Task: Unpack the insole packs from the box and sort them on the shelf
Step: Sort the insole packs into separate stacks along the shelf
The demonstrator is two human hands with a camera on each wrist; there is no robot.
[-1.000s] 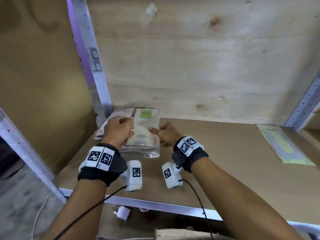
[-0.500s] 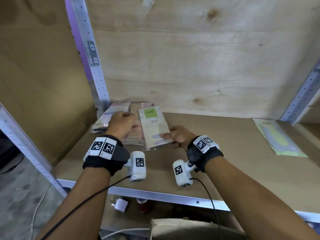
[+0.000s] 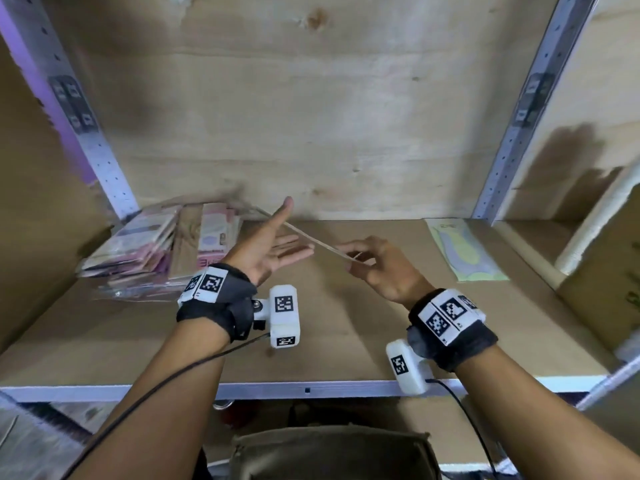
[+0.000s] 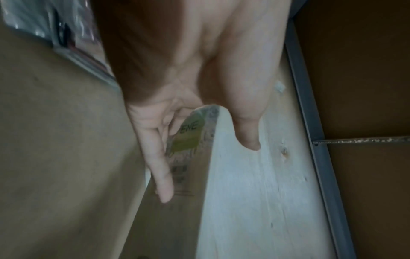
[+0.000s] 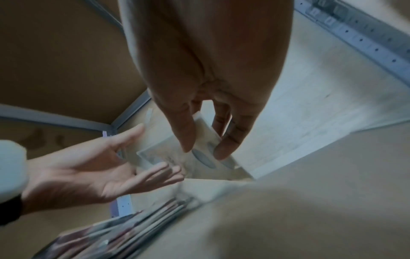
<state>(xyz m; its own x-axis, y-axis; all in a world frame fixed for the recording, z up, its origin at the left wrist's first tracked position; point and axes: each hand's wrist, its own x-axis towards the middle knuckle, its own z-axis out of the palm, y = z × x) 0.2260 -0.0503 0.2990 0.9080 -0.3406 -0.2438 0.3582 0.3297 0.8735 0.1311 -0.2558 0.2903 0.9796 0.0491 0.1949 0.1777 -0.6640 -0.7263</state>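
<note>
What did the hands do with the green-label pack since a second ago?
The right hand lifted the green-label pack off the pile and pinches it in the air, edge-on. The left hand let go and opened, palm up. The pile and the lone pack at the right stayed put.

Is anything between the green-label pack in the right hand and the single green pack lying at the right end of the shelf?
Nothing visible. The right hand pinches the green-label pack above bare shelf board. The lone green pack lies flat to its right, with only open board between. The pink stack and the open left hand are on the other side.
</note>
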